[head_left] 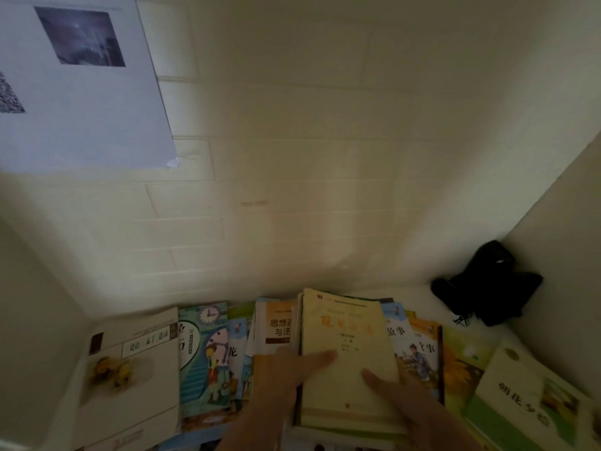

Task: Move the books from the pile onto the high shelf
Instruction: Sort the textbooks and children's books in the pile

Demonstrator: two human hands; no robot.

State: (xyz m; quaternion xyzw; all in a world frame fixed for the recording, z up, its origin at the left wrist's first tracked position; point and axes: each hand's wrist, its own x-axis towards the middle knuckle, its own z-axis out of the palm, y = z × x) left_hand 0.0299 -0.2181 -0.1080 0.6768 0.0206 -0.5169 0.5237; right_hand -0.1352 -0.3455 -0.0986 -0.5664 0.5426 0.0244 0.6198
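A pale yellow book [348, 323] with orange title letters lies on top of other books in the middle of the white shelf [419, 292]. My left hand [276, 385] holds its left edge, with the thumb laid across the cover. My right hand [419, 408] holds its lower right part, and its thumb also lies on the cover. The other fingers of both hands are hidden. Around it lie overlapping books: a cream book [130, 369] at far left, a teal clock-cover book [205, 349], an orange-and-white book [276, 320], a blue story book [416, 349] and a green-and-white book [527, 398].
A black bundled object [487, 284] sits in the shelf's right back corner. White side walls close the shelf on the left and right, and a brick-pattern wall stands behind. A printed paper sheet [74, 92] hangs on the upper left of the wall.
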